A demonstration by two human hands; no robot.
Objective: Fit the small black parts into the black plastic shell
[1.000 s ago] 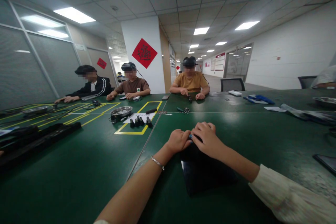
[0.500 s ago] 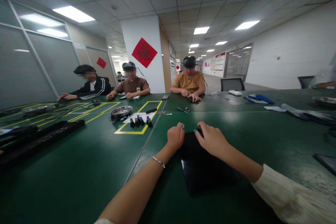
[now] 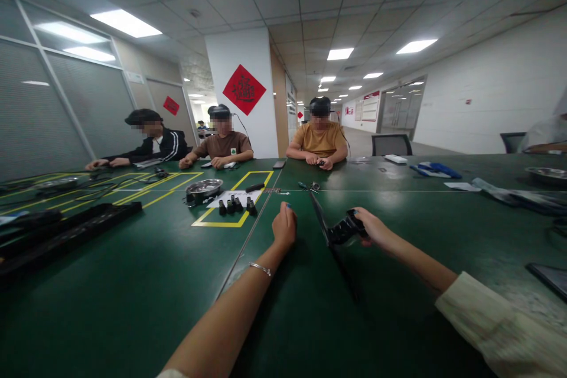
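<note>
Between right-hand fingers (image 3: 359,220) sits a black part (image 3: 342,230).

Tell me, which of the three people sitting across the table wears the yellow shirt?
The one in the middle of the far side, straight across from the camera wearer. The other two sit further left: one in a brown shirt, one in a black jacket with white stripes.

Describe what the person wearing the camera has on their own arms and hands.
The left hand has blue-painted nails, and a thin silver bracelet circles that wrist above a bare forearm. The right hand also shows a blue nail; its arm wears a cream ribbed long sleeve pushed partway up the forearm.
</note>
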